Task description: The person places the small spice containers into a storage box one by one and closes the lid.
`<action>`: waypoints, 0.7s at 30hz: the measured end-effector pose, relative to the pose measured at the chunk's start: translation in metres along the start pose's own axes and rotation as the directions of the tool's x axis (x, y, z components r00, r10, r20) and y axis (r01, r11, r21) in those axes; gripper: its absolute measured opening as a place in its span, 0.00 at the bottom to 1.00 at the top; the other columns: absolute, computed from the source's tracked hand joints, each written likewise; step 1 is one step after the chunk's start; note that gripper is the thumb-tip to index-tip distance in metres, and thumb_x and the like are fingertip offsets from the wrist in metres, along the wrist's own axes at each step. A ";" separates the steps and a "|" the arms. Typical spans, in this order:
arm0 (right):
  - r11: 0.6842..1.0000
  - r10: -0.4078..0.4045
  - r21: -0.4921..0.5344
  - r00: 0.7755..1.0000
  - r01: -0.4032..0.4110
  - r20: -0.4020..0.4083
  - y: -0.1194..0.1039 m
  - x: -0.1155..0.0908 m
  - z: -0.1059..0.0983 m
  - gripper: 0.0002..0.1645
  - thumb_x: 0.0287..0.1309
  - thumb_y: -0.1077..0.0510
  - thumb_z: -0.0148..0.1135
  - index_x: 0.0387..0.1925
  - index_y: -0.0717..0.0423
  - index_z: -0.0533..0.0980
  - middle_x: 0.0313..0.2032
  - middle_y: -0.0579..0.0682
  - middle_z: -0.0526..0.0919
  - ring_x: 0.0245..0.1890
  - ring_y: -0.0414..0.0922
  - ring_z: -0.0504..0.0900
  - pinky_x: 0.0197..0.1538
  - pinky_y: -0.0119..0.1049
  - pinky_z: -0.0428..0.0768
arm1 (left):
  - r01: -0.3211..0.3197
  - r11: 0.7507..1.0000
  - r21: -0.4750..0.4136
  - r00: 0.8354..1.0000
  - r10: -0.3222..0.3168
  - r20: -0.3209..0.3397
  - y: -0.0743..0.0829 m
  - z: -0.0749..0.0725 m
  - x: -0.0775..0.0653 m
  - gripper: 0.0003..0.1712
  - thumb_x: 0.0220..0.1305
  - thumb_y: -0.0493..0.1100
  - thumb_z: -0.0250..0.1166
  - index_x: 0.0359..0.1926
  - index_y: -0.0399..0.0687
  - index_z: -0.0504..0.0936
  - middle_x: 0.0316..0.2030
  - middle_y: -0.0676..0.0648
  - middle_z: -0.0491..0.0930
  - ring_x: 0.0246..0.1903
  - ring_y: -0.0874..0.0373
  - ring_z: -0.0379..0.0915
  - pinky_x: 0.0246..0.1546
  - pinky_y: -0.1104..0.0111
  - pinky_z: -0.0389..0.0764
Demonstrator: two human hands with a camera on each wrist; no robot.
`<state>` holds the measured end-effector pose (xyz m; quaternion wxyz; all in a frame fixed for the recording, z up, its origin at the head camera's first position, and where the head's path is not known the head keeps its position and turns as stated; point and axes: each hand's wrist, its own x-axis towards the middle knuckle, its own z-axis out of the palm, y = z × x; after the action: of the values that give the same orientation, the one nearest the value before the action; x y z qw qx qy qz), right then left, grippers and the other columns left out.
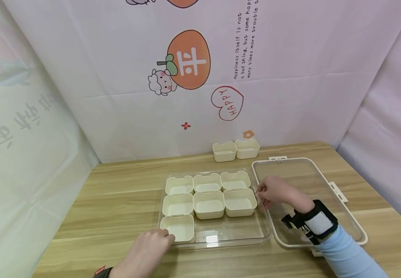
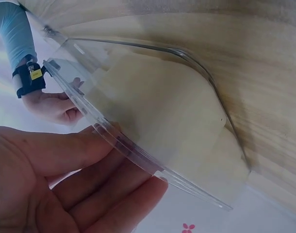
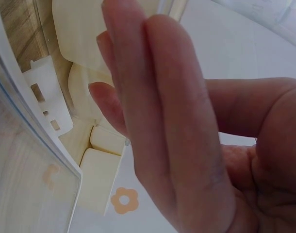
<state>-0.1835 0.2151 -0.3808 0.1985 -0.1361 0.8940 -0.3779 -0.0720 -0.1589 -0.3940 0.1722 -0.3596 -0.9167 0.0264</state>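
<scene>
A clear plastic box on the wooden table holds several cream bins, with bare floor at its front right. My left hand is at the box's front left corner, beside the nearest bin. In the left wrist view its thumb and fingers pinch the clear rim. Over at the right side, my right hand grips the box's side wall with its fingertips. The right wrist view shows the backs of its fingers close up, hiding the contact there.
Right of the box lies a clear lid with a white frame and clips, partly under my right forearm. Two more cream bins stand behind, by the printed cloth backdrop. Bare wooden tabletop shows on the left.
</scene>
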 end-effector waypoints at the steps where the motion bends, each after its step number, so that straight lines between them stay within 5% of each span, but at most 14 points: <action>1: 1.000 0.001 -0.002 1.000 -0.001 0.000 0.000 0.000 0.000 0.08 0.60 0.67 0.54 0.31 0.70 0.78 0.25 0.54 0.83 0.22 0.47 0.85 0.28 0.36 0.83 | 0.003 1.000 -0.012 1.000 -0.003 -0.002 0.000 0.000 0.000 0.13 0.37 0.27 0.64 0.20 0.50 0.76 0.18 0.57 0.68 0.18 0.64 0.66 0.13 0.72 0.63; 4: 1.000 0.004 -0.014 1.000 -0.004 -0.005 0.001 0.001 0.000 0.08 0.59 0.67 0.54 0.31 0.70 0.78 0.25 0.54 0.83 0.22 0.46 0.85 0.28 0.36 0.83 | 0.021 0.998 -0.058 1.000 -0.022 -0.005 0.001 -0.001 0.002 0.14 0.39 0.26 0.65 0.23 0.50 0.78 0.22 0.56 0.71 0.21 0.64 0.68 0.14 0.73 0.64; 8: 0.999 0.003 -0.044 1.000 -0.004 -0.010 0.000 0.002 0.000 0.09 0.59 0.66 0.54 0.32 0.70 0.79 0.24 0.54 0.84 0.22 0.45 0.85 0.29 0.36 0.83 | 0.036 0.997 -0.065 0.993 -0.043 -0.108 0.002 0.001 0.007 0.11 0.44 0.30 0.68 0.24 0.50 0.77 0.24 0.56 0.73 0.24 0.63 0.70 0.15 0.75 0.67; 14: 0.998 0.002 -0.058 1.000 -0.003 -0.015 -0.003 0.002 0.001 0.08 0.59 0.67 0.54 0.32 0.70 0.78 0.22 0.54 0.84 0.21 0.45 0.85 0.28 0.36 0.83 | -0.008 0.996 -0.088 0.951 -0.019 -0.309 0.000 0.004 0.023 0.04 0.52 0.38 0.65 0.26 0.49 0.77 0.26 0.55 0.72 0.25 0.64 0.68 0.18 0.76 0.69; 21: 0.999 0.010 -0.034 1.000 -0.011 -0.022 0.001 0.002 0.001 0.08 0.59 0.68 0.54 0.31 0.70 0.78 0.21 0.54 0.84 0.21 0.46 0.84 0.28 0.38 0.84 | -0.103 0.993 -0.063 0.920 0.070 -0.385 -0.009 0.002 0.057 0.04 0.55 0.38 0.63 0.34 0.44 0.81 0.33 0.48 0.79 0.35 0.57 0.76 0.30 0.70 0.80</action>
<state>-0.1852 0.2142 -0.3831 0.1885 -0.1307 0.9031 -0.3631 -0.1168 -0.1271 -0.3772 0.3312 -0.4047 -0.8491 -0.0743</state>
